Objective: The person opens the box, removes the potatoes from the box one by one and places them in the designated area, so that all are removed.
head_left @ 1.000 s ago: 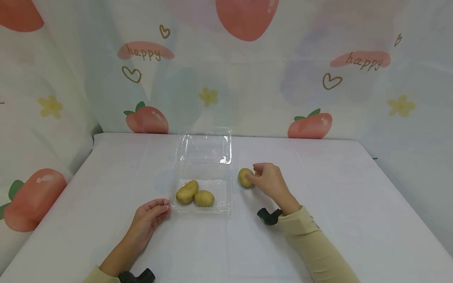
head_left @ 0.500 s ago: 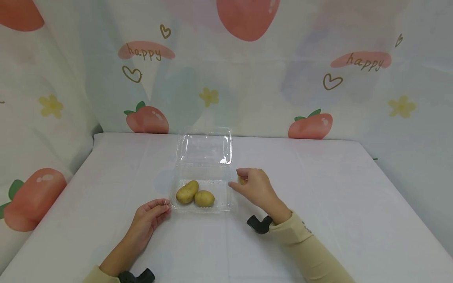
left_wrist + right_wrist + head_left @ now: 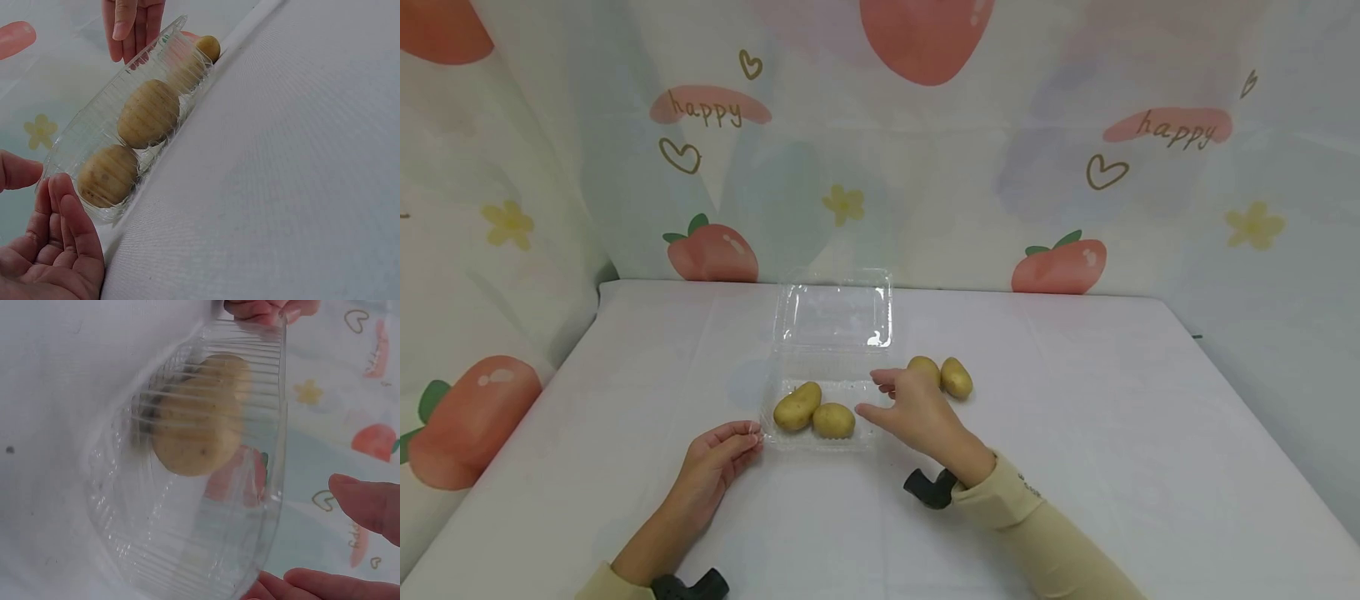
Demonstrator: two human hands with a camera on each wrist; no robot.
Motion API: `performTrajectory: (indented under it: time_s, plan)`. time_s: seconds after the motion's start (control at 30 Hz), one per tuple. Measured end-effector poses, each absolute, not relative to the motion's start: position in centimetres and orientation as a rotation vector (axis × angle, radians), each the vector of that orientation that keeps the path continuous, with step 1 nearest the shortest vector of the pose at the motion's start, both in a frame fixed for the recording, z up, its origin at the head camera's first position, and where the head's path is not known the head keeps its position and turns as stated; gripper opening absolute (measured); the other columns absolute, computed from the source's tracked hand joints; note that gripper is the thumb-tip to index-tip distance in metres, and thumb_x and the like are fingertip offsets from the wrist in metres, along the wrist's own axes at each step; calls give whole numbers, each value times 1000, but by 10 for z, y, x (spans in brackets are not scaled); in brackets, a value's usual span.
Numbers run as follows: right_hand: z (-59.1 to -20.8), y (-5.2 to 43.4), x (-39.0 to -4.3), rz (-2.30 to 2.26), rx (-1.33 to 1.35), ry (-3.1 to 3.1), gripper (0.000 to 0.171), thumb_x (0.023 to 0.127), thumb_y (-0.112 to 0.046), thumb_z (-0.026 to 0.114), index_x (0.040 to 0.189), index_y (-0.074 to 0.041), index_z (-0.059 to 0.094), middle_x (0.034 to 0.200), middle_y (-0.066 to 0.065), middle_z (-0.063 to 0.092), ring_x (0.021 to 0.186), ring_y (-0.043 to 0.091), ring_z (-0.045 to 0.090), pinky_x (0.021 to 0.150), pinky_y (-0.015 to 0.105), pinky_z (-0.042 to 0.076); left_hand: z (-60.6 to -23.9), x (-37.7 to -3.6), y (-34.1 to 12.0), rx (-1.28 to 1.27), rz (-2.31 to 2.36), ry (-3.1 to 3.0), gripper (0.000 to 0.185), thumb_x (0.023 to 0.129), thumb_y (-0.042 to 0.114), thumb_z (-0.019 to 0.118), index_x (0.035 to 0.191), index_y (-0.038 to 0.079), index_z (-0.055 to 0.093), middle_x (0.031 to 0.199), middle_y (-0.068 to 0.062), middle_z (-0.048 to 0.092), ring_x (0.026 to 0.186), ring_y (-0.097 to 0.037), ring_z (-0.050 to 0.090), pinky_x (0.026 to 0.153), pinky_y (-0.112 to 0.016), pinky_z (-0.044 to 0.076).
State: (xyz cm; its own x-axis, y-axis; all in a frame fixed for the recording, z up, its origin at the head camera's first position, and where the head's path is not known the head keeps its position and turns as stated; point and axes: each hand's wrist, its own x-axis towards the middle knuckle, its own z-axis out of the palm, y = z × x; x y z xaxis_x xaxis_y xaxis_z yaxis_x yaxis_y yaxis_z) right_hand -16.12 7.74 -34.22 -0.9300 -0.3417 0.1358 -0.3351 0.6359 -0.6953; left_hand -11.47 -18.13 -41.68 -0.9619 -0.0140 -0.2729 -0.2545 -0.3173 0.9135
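The left grip pinches the clear container, two potatoes inside.

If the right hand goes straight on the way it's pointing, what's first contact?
The right hand likely meets the clear plastic clamshell; depth leaves rim or floor first unclear. The rounder potato inside lies farther left.

Glossy, ribbed clear-plastic container, smooth, low-sheen potatoes, and matt, fine-textured cloth table cover.
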Motion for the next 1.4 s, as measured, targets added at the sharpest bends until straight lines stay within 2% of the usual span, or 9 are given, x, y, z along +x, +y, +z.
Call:
performTrajectory:
  time_s: [0.27, 0.7, 0.77, 0.83, 0.9, 0.97, 1.03, 1.1, 1.4]
  plan:
    - [-346, 66, -162, -1138, -630, 2801, 46, 76, -16, 73, 113, 8, 59, 110, 18, 62, 97, 28, 60, 80, 37, 50, -417, -115, -182, -342, 2411, 1736, 9, 88, 0, 53, 95, -3, 57, 87, -4, 62, 80, -11, 61, 78, -24, 50]
    - [-357, 53, -168, -1054, -700, 2767, 47, 77, -19, 73, 111, 11, 59, 110, 20, 61, 98, 30, 59, 81, 39, 49, -417, -117, -180, -360, 2399, 1737, 10, 87, -1, 53, 96, -3, 58, 87, -4, 62, 80, -11, 61, 78, -24, 50]
    - [-360, 51, -170, -1053, -719, 2763, 35, 76, -18, 73, 97, 9, 62, 97, 14, 64, 87, 25, 60, 74, 34, 50, -417, -117, -180, -359, 2394, 1744, 11, 88, 0, 54, 97, -4, 57, 87, -4, 62, 81, -12, 61, 78, -24, 50]
    - [-362, 49, -171, -1041, -735, 2763, 29, 76, -18, 72, 81, 7, 58, 78, 6, 58, 73, 19, 55, 65, 29, 46, -418, -118, -180, -358, 2392, 1751, 11, 88, 0, 54, 98, -4, 57, 87, -4, 62, 81, -12, 61, 79, -24, 50]
    - [-363, 48, -172, -1036, -738, 2764, 29, 75, -18, 73, 79, 6, 57, 76, 5, 57, 71, 17, 52, 63, 28, 45, -418, -118, -180, -359, 2389, 1759, 12, 88, 0, 53, 98, -5, 56, 87, -5, 62, 81, -12, 61, 78, -24, 50]
    - [-364, 46, -172, -1017, -725, 2759, 31, 76, -19, 73, 86, 8, 60, 80, 7, 60, 74, 18, 55, 66, 29, 47, -418, -118, -180, -361, 2389, 1759, 12, 88, 0, 53, 98, -6, 56, 87, -5, 62, 81, -12, 61, 78, -24, 50]
    - [-365, 46, -173, -1015, -703, 2751, 41, 76, -19, 73, 103, 9, 61, 99, 15, 64, 88, 23, 60, 75, 34, 49, -418, -117, -180, -361, 2388, 1760, 13, 88, 0, 53, 98, -6, 56, 88, -5, 62, 81, -12, 61, 78, -24, 50]
    - [-366, 45, -173, -1004, -692, 2744, 48, 76, -20, 73, 111, 10, 59, 109, 18, 62, 97, 27, 59, 81, 37, 49, -419, -117, -180, -360, 2393, 1756, 12, 87, -1, 53, 98, -6, 56, 88, -5, 62, 81, -12, 61, 78, -24, 50]
    - [-370, 38, -178, -1007, -685, 2675, 57, 74, -22, 75, 115, 13, 55, 112, 22, 60, 101, 29, 58, 85, 38, 47, -418, -116, -182, -339, 2416, 1747, 11, 87, -2, 52, 96, -4, 57, 87, -4, 62, 80, -11, 61, 78, -24, 50]
